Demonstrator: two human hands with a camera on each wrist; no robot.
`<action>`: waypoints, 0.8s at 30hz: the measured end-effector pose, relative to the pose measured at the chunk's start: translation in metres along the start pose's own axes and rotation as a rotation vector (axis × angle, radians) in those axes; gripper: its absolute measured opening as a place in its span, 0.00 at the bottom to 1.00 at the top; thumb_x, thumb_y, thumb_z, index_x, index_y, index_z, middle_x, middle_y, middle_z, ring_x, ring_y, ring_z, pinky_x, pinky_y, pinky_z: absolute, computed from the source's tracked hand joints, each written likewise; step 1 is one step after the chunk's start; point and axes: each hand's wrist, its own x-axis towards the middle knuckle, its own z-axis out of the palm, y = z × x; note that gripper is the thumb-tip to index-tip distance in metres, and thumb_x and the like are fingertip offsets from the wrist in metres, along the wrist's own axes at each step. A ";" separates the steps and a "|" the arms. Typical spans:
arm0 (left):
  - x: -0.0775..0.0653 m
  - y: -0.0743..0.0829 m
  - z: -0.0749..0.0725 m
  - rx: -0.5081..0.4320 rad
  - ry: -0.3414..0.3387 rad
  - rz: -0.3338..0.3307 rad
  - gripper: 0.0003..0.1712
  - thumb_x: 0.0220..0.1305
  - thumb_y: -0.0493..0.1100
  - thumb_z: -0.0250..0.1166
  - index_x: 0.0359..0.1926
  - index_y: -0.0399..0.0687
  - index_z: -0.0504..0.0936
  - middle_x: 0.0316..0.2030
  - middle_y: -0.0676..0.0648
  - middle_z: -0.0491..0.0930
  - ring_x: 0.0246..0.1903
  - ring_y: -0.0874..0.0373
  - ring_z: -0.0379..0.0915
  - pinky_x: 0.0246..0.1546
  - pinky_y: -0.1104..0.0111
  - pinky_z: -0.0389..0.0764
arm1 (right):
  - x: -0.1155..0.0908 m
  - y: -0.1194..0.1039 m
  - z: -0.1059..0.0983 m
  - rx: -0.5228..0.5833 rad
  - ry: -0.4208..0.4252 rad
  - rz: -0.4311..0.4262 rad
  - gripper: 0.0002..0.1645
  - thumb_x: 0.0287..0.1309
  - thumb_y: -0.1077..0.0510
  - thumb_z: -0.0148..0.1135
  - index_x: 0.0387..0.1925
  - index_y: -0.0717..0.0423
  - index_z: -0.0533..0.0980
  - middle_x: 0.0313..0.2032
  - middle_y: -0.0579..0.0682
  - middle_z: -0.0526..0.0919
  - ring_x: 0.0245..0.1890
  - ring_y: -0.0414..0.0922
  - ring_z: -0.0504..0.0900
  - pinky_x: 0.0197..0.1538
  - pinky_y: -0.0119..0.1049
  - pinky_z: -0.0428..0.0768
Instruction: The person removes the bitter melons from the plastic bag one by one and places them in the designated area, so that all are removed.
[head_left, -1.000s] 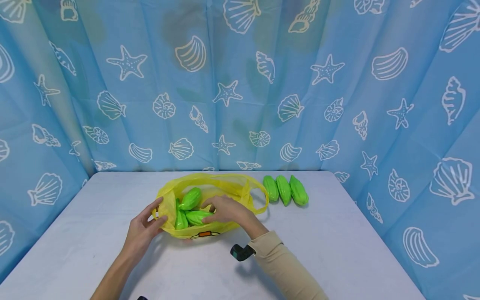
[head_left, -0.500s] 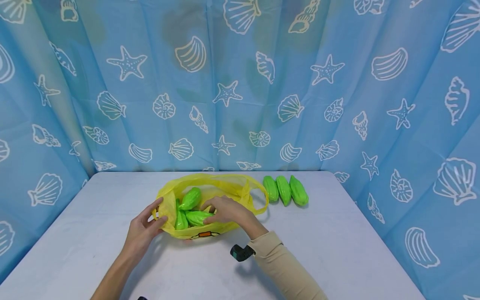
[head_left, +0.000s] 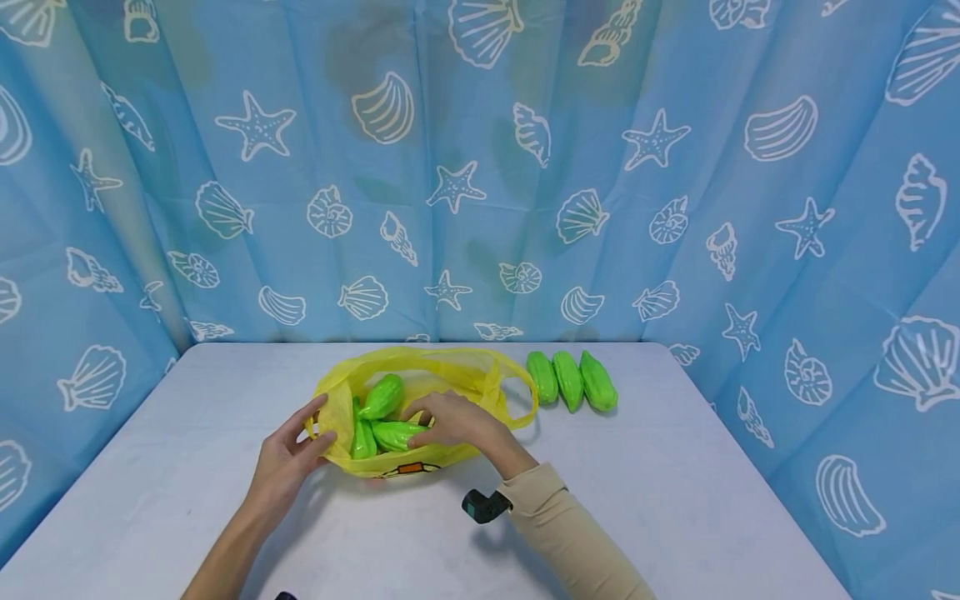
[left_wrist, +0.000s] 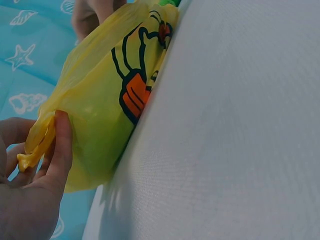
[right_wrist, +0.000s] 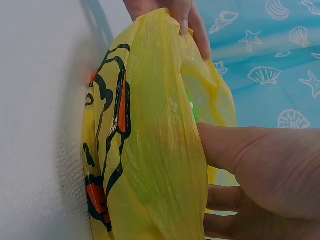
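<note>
Near the far edge of the tabletop (head_left: 675,508), head view, we log a thin yellow plastic bag (head_left: 453,454), mouth open. We count three glossy, ribbed green fruits (head_left: 384,396) inside, the leftmost (head_left: 363,443) partly covered. Right hand (head_left: 453,419): thumb and fingers curled about the right end of the lower fruit (head_left: 392,434), some tips hidden. Left hand (head_left: 283,458) pinches the bag's left rim. Three more fruits (head_left: 567,381) lie in a row toward the far right corner.

Left wrist view: left thumb and fingers hold a bunched handle (left_wrist: 31,159); wrinkled film, black-and-orange print (left_wrist: 133,96); right hand cut off.

Right wrist view: right fingers vanish behind the film; we cannot make out their grip here.
</note>
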 end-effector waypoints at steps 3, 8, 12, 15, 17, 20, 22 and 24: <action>0.000 0.000 0.000 -0.004 -0.003 0.001 0.38 0.68 0.48 0.64 0.75 0.58 0.59 0.75 0.46 0.51 0.49 0.75 0.76 0.45 0.74 0.84 | -0.001 0.000 -0.001 0.003 0.002 -0.006 0.24 0.59 0.47 0.68 0.57 0.44 0.80 0.48 0.46 0.86 0.48 0.41 0.82 0.49 0.31 0.80; -0.001 0.001 0.000 -0.001 -0.006 0.005 0.38 0.68 0.48 0.64 0.75 0.58 0.59 0.75 0.47 0.51 0.49 0.76 0.76 0.45 0.74 0.84 | -0.004 0.000 -0.003 0.009 0.001 -0.008 0.23 0.59 0.48 0.68 0.57 0.45 0.80 0.49 0.47 0.86 0.48 0.42 0.83 0.48 0.31 0.81; -0.002 0.002 0.000 -0.001 -0.007 0.003 0.38 0.68 0.48 0.63 0.75 0.58 0.59 0.76 0.47 0.51 0.49 0.76 0.76 0.45 0.75 0.84 | -0.006 -0.001 -0.006 0.026 0.009 0.002 0.24 0.58 0.48 0.69 0.56 0.45 0.80 0.48 0.48 0.86 0.47 0.41 0.83 0.47 0.30 0.81; -0.001 0.002 0.000 0.002 -0.005 0.001 0.38 0.68 0.49 0.63 0.75 0.59 0.59 0.76 0.47 0.51 0.49 0.76 0.76 0.45 0.74 0.84 | -0.007 -0.001 -0.008 0.034 0.017 0.004 0.23 0.57 0.48 0.70 0.55 0.44 0.80 0.48 0.47 0.86 0.47 0.40 0.82 0.47 0.30 0.81; 0.000 0.001 0.000 0.002 -0.003 -0.001 0.38 0.68 0.49 0.63 0.75 0.59 0.59 0.76 0.47 0.51 0.49 0.76 0.76 0.45 0.74 0.84 | -0.008 -0.002 -0.009 0.036 0.024 -0.003 0.23 0.57 0.48 0.70 0.55 0.44 0.80 0.48 0.46 0.86 0.47 0.40 0.82 0.48 0.30 0.81; 0.000 0.001 0.000 -0.001 -0.002 0.003 0.39 0.68 0.49 0.64 0.75 0.59 0.59 0.76 0.46 0.50 0.49 0.76 0.76 0.45 0.74 0.84 | -0.010 -0.003 -0.011 0.027 0.030 -0.013 0.23 0.58 0.49 0.70 0.55 0.45 0.80 0.48 0.46 0.85 0.47 0.40 0.82 0.49 0.30 0.81; 0.000 0.000 0.000 -0.004 -0.002 0.005 0.39 0.68 0.48 0.64 0.75 0.58 0.58 0.76 0.45 0.50 0.49 0.76 0.76 0.45 0.74 0.84 | -0.011 -0.003 -0.012 0.021 0.034 -0.021 0.23 0.58 0.49 0.70 0.55 0.45 0.80 0.49 0.46 0.85 0.48 0.41 0.82 0.49 0.31 0.81; -0.001 0.000 -0.001 -0.001 0.000 0.006 0.39 0.68 0.48 0.64 0.75 0.58 0.59 0.76 0.45 0.50 0.49 0.76 0.76 0.45 0.74 0.84 | -0.012 -0.004 -0.012 0.012 0.037 -0.025 0.23 0.58 0.48 0.70 0.56 0.45 0.80 0.49 0.47 0.85 0.49 0.42 0.82 0.49 0.31 0.81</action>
